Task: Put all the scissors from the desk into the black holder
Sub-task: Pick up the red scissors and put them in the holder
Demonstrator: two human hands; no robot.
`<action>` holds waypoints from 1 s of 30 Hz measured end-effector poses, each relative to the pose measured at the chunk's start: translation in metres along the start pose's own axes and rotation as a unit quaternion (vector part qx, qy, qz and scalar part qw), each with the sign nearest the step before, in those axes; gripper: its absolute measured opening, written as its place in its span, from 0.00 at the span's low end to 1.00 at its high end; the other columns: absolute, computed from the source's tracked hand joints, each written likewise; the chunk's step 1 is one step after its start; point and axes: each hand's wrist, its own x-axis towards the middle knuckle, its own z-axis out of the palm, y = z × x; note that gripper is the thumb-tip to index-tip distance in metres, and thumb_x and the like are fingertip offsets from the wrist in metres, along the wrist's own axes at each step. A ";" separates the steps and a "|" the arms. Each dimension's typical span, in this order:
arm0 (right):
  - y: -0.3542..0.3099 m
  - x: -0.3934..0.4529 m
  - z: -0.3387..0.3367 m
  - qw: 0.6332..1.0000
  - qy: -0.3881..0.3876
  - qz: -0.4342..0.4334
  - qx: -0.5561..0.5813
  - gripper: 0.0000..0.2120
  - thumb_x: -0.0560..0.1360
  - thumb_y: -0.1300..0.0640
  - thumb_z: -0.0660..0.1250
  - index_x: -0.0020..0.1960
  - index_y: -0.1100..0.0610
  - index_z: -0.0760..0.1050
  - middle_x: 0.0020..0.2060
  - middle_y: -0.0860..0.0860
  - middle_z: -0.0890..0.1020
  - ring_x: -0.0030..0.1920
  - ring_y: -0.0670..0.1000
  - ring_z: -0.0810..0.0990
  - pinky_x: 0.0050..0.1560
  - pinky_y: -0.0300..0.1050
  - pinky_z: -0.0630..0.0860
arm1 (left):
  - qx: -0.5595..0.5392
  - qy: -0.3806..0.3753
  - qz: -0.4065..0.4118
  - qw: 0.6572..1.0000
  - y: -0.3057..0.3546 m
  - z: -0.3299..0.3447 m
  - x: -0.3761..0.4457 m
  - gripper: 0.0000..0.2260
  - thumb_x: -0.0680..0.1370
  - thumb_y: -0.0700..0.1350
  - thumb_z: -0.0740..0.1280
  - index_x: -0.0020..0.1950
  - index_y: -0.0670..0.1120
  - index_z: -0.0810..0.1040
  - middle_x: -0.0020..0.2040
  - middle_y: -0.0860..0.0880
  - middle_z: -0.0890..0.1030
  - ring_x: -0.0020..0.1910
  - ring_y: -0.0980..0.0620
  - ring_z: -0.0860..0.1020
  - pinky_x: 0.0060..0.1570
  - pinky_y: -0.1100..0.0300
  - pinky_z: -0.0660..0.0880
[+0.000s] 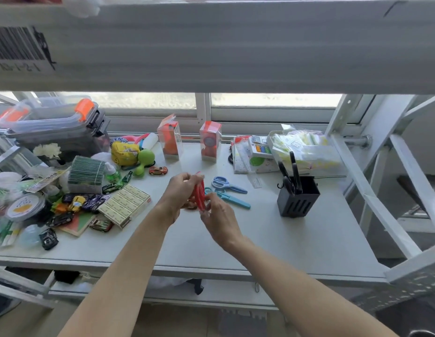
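Observation:
Red scissors (pixel 199 193) hang above the middle of the grey desk (pixel 272 239), held between both hands. My left hand (pixel 181 190) grips their upper part and my right hand (pixel 217 215) grips the lower end. Just behind them on the desk lie periwinkle-blue scissors (pixel 223 184) and light-blue scissors (pixel 232 198), side by side. The black holder (pixel 298 199) stands to the right, upright, with black-handled scissors (pixel 290 173) sticking out of it.
The desk's left side is crowded: toy cars (pixel 76 203), boxes of staples (pixel 125 205), a card stack (pixel 86 173), a lidded plastic bin (pixel 55 127). Two clear toy boxes (pixel 189 142) stand at the back, stationery packs (pixel 296 149) behind the holder. A shelf beam (pixel 211 45) hangs overhead.

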 end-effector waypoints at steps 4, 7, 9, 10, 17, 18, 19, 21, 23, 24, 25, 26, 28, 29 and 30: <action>0.015 -0.026 -0.028 0.994 0.092 -0.005 0.065 0.12 0.74 0.66 0.62 0.57 0.59 0.72 0.43 0.55 0.79 0.39 0.52 0.77 0.40 0.48 0.76 | 0.069 -0.139 0.038 0.987 0.022 0.027 -0.015 0.18 0.79 0.56 0.65 0.54 0.40 0.77 0.35 0.48 0.74 0.25 0.57 0.73 0.26 0.67 0.71; 0.029 -0.048 -0.054 0.982 0.143 0.017 0.122 0.06 0.76 0.65 0.61 0.48 0.55 0.70 0.35 0.53 0.75 0.31 0.49 0.72 0.33 0.45 0.72 | 0.085 -0.154 0.061 0.983 0.027 0.050 -0.011 0.19 0.80 0.57 0.63 0.53 0.40 0.78 0.35 0.48 0.74 0.26 0.59 0.73 0.27 0.68 0.71; 0.039 -0.062 -0.073 0.972 0.173 0.028 0.155 0.05 0.76 0.65 0.61 0.45 0.57 0.70 0.35 0.56 0.78 0.33 0.54 0.75 0.34 0.48 0.74 | 0.098 -0.125 0.078 0.984 0.025 0.067 -0.003 0.14 0.81 0.53 0.63 0.52 0.42 0.77 0.37 0.47 0.75 0.29 0.57 0.74 0.29 0.66 0.72; 0.044 -0.068 -0.083 0.967 0.192 0.025 0.167 0.05 0.76 0.67 0.62 0.45 0.59 0.71 0.37 0.57 0.79 0.34 0.53 0.77 0.35 0.44 0.75 | 0.110 -0.116 0.083 0.984 0.022 0.077 0.000 0.12 0.82 0.52 0.63 0.53 0.43 0.76 0.40 0.47 0.77 0.31 0.57 0.75 0.29 0.66 0.73; 0.074 -0.071 -0.162 0.925 0.348 0.002 0.153 0.04 0.77 0.63 0.64 0.50 0.64 0.74 0.42 0.48 0.80 0.44 0.38 0.80 0.47 0.28 0.74 | 0.128 -0.173 0.078 0.973 0.000 0.141 0.020 0.27 0.77 0.38 0.70 0.75 0.45 0.67 0.65 0.45 0.73 0.44 0.49 0.79 0.36 0.63 0.78; 0.078 -0.065 -0.172 0.921 0.364 0.004 0.136 0.05 0.77 0.63 0.64 0.51 0.64 0.74 0.43 0.48 0.80 0.44 0.37 0.79 0.48 0.28 0.73 | 0.132 -0.184 0.081 0.971 -0.003 0.150 0.022 0.30 0.77 0.38 0.71 0.77 0.46 0.65 0.66 0.46 0.71 0.44 0.48 0.80 0.35 0.64 0.79; 0.080 -0.058 -0.181 0.920 0.374 0.005 0.119 0.05 0.77 0.64 0.64 0.52 0.64 0.74 0.42 0.47 0.80 0.43 0.36 0.79 0.47 0.26 0.72 | 0.137 -0.193 0.085 0.968 -0.004 0.157 0.024 0.32 0.76 0.37 0.71 0.77 0.48 0.64 0.66 0.48 0.70 0.44 0.49 0.80 0.34 0.65 0.79; 0.084 -0.044 -0.195 0.927 0.366 0.014 0.085 0.07 0.77 0.64 0.64 0.54 0.63 0.74 0.41 0.48 0.80 0.40 0.38 0.79 0.44 0.25 0.72 | 0.143 -0.210 0.095 0.962 -0.009 0.170 0.029 0.33 0.74 0.37 0.72 0.77 0.49 0.65 0.70 0.49 0.70 0.46 0.49 0.81 0.35 0.65 0.81; 0.090 -0.031 -0.202 0.945 0.321 0.041 0.050 0.06 0.77 0.63 0.65 0.54 0.62 0.75 0.38 0.52 0.81 0.35 0.45 0.79 0.40 0.31 0.74 | 0.150 -0.215 0.106 0.959 -0.011 0.178 0.031 0.29 0.74 0.38 0.72 0.74 0.47 0.67 0.69 0.46 0.73 0.47 0.50 0.81 0.37 0.64 0.81; 0.092 -0.027 -0.202 0.955 0.289 0.060 0.027 0.06 0.77 0.62 0.65 0.52 0.62 0.76 0.36 0.54 0.81 0.34 0.51 0.78 0.38 0.38 0.76 | 0.150 -0.213 0.109 0.959 -0.011 0.180 0.031 0.27 0.74 0.38 0.71 0.72 0.47 0.69 0.68 0.45 0.75 0.45 0.51 0.81 0.38 0.63 0.81; 0.095 -0.022 -0.202 0.963 0.258 0.076 0.002 0.05 0.77 0.62 0.65 0.51 0.62 0.76 0.35 0.55 0.80 0.34 0.54 0.77 0.38 0.44 0.76 | 0.148 -0.212 0.110 0.960 -0.011 0.182 0.031 0.24 0.75 0.38 0.71 0.70 0.47 0.70 0.66 0.45 0.76 0.44 0.53 0.81 0.39 0.62 0.81; 0.097 -0.019 -0.201 0.968 0.234 0.085 -0.025 0.05 0.76 0.62 0.65 0.50 0.62 0.76 0.35 0.55 0.79 0.35 0.56 0.76 0.38 0.47 0.75 | 0.145 -0.210 0.111 0.961 -0.011 0.184 0.031 0.22 0.75 0.38 0.70 0.68 0.47 0.70 0.65 0.45 0.77 0.43 0.54 0.80 0.39 0.62 0.81; 0.100 -0.014 -0.199 0.974 0.194 0.088 -0.082 0.03 0.75 0.64 0.64 0.47 0.63 0.76 0.38 0.55 0.75 0.38 0.58 0.75 0.40 0.48 0.72 | 0.141 -0.204 0.112 0.962 -0.011 0.185 0.033 0.20 0.76 0.38 0.70 0.67 0.47 0.71 0.63 0.46 0.78 0.43 0.55 0.81 0.39 0.62 0.81; 0.100 -0.012 -0.198 0.975 0.175 0.087 -0.109 0.03 0.75 0.65 0.64 0.47 0.63 0.76 0.39 0.55 0.73 0.39 0.59 0.75 0.40 0.47 0.70 | 0.142 -0.203 0.114 0.962 -0.012 0.186 0.034 0.20 0.76 0.39 0.70 0.67 0.46 0.71 0.64 0.46 0.78 0.44 0.54 0.81 0.38 0.62 0.80; 0.100 -0.011 -0.198 0.975 0.159 0.086 -0.131 0.03 0.75 0.65 0.63 0.48 0.63 0.76 0.40 0.54 0.72 0.40 0.59 0.75 0.41 0.46 0.68 | 0.141 -0.203 0.115 0.962 -0.013 0.186 0.035 0.21 0.76 0.39 0.70 0.68 0.46 0.71 0.64 0.46 0.78 0.46 0.53 0.81 0.38 0.63 0.80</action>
